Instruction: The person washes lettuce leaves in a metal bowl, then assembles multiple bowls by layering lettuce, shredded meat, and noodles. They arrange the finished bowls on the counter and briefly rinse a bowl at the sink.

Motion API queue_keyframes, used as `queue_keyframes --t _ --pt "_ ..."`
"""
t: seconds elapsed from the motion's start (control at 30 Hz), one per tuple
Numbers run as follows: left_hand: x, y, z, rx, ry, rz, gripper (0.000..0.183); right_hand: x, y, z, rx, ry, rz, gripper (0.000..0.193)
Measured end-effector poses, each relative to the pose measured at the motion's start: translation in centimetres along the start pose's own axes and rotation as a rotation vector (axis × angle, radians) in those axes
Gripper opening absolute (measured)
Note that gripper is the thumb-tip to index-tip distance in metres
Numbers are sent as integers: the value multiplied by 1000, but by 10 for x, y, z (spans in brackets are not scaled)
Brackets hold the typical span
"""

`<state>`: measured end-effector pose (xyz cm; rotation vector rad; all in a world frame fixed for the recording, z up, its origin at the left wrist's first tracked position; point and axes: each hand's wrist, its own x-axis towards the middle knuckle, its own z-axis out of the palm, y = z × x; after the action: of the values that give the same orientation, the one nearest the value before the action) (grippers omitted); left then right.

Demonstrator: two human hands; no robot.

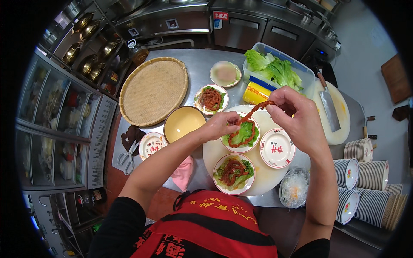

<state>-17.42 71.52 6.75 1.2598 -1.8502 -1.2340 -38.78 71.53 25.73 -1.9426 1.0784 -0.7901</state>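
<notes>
Two plates look finished, lettuce with red meat strips on top: one (234, 173) just below the plate I'm filling (241, 137), one (211, 99) up and left of it. My right hand (297, 116) and left hand (223, 124) both pinch a red meat strip (249, 118), lowering it onto the lettuce. The empty plate (277, 148) to its right remains, I'd judge.

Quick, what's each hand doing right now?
Left hand: closed on the low end of the red meat strip, over the lettuce plate.
Right hand: pinching the strip's top end, lifted.
</notes>
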Motion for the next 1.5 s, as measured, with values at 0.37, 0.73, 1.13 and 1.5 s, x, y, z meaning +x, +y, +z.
queue_keyframes --t 0.37,0.73,1.13,1.5 --pt "9 -48 4 -69 197 -152 18 -7 68 7 -45 85 157 12" --pt "26 -50 5 301 268 -155 16 -11 130 17 -80 155 316 10" --pt "21 -44 24 471 374 -49 15 -31 138 19 -141 226 400 11" --pt "-3 -43 14 508 226 121 15 -45 97 31 -79 128 367 11"
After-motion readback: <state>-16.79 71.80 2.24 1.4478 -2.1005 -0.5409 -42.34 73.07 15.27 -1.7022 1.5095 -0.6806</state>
